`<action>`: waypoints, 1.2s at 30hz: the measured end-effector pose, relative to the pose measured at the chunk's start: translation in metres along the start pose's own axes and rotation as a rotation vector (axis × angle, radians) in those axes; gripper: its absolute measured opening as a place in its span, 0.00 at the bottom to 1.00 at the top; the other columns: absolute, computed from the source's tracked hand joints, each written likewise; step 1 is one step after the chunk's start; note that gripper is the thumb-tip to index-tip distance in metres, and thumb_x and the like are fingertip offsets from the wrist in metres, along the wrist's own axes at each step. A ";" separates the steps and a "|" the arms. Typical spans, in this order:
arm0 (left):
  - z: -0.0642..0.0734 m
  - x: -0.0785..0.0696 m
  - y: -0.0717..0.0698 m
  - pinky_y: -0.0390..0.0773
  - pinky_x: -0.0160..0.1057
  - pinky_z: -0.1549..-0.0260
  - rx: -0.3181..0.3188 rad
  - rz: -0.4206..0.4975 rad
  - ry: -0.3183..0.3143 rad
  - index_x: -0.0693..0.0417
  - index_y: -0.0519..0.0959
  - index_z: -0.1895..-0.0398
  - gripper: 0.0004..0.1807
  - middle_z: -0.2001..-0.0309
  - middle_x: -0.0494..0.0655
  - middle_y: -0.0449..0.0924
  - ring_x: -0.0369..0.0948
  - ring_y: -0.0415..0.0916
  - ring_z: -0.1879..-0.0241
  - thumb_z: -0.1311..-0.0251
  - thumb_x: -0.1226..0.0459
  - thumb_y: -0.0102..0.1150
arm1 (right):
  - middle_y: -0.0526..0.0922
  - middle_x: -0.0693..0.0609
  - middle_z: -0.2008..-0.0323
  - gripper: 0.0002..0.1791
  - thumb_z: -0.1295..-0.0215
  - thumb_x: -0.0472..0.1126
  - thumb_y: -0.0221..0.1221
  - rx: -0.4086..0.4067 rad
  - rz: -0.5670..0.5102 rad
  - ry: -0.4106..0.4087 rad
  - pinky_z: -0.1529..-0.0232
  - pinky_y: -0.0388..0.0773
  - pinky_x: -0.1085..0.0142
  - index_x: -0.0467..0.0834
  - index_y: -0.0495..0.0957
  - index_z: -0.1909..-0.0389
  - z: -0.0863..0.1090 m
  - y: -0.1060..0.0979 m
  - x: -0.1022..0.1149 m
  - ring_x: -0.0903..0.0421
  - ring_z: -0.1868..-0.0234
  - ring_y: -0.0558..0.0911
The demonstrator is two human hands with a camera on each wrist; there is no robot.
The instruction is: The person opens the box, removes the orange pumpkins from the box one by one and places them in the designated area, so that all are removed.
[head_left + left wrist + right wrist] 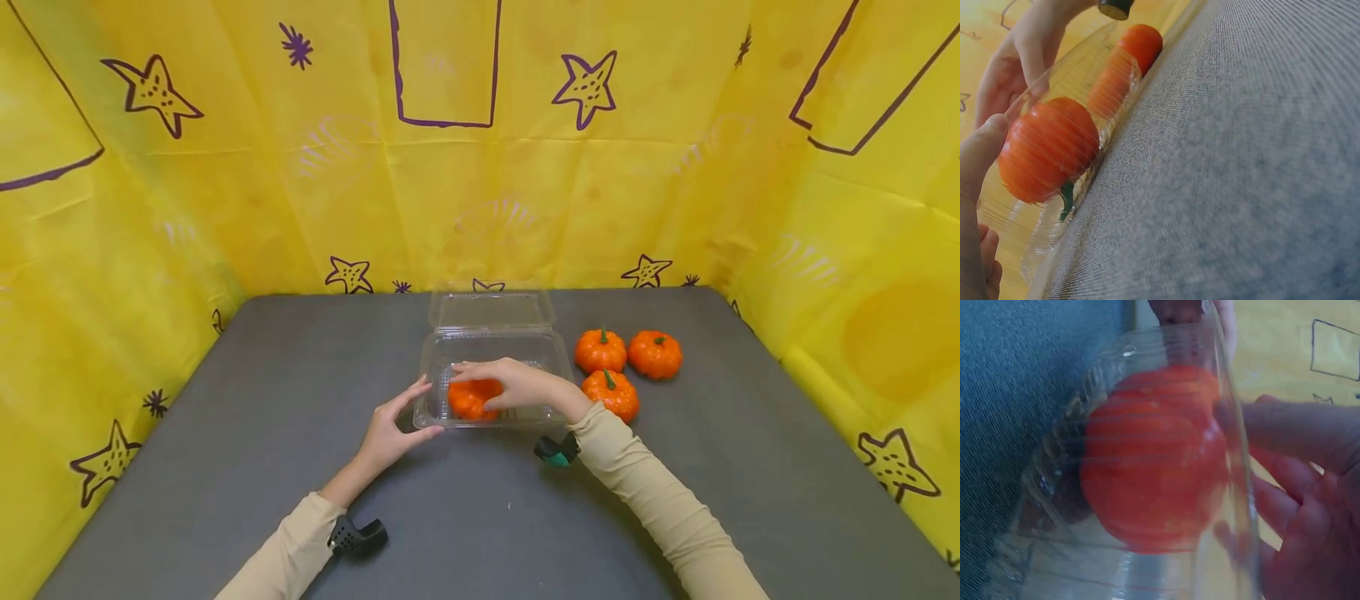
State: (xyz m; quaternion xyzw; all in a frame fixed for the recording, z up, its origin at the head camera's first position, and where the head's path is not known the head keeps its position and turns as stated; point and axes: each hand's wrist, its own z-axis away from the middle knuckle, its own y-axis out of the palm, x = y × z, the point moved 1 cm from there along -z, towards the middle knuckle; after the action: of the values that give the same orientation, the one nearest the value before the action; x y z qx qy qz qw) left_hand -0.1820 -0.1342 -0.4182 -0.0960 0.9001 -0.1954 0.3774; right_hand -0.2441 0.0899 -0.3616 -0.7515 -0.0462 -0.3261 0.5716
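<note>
A clear plastic clamshell container stands on the table, its lid folded back behind it. One small orange pumpkin lies in the left part of the tray; in the left wrist view its green stem shows through the wall. My left hand holds the container's front left corner, thumb on the front rim and fingers along the left side. My right hand reaches over the front of the tray, fingers spread loosely above the pumpkin and thumb at its right side. In the right wrist view the fingers stand apart from it.
Just right of the container sit three more orange pumpkins, one at the front, one behind it and one farther right. Grey cloth covers the table. Yellow patterned curtains enclose its back and sides.
</note>
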 end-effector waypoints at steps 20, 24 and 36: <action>0.001 0.000 0.003 0.62 0.33 0.48 0.016 -0.002 -0.038 0.69 0.73 0.51 0.32 0.46 0.65 0.68 0.56 0.66 0.47 0.65 0.73 0.72 | 0.73 0.48 0.47 0.32 0.61 0.34 0.71 -0.168 0.078 0.120 0.53 0.71 0.64 0.42 0.70 0.51 0.001 0.007 -0.013 0.53 0.53 0.73; 0.000 0.000 0.002 0.62 0.31 0.47 0.014 0.003 -0.040 0.70 0.72 0.51 0.32 0.46 0.66 0.68 0.56 0.66 0.47 0.65 0.73 0.71 | 0.76 0.48 0.50 0.36 0.62 0.36 0.72 -0.237 0.065 0.113 0.55 0.72 0.65 0.40 0.72 0.46 0.005 0.005 -0.014 0.53 0.54 0.75; 0.001 -0.001 0.000 0.62 0.29 0.48 0.011 -0.012 -0.031 0.71 0.73 0.52 0.31 0.47 0.66 0.68 0.57 0.67 0.48 0.66 0.74 0.71 | 0.72 0.39 0.47 0.29 0.63 0.35 0.72 -0.379 -0.182 0.254 0.60 0.76 0.64 0.33 0.73 0.57 0.013 0.002 -0.013 0.45 0.53 0.75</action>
State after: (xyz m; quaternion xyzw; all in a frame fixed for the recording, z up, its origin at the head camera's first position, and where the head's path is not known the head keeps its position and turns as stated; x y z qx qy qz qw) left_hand -0.1805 -0.1341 -0.4177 -0.1024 0.8925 -0.2010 0.3906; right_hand -0.2476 0.1049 -0.3716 -0.7911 0.0204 -0.4710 0.3897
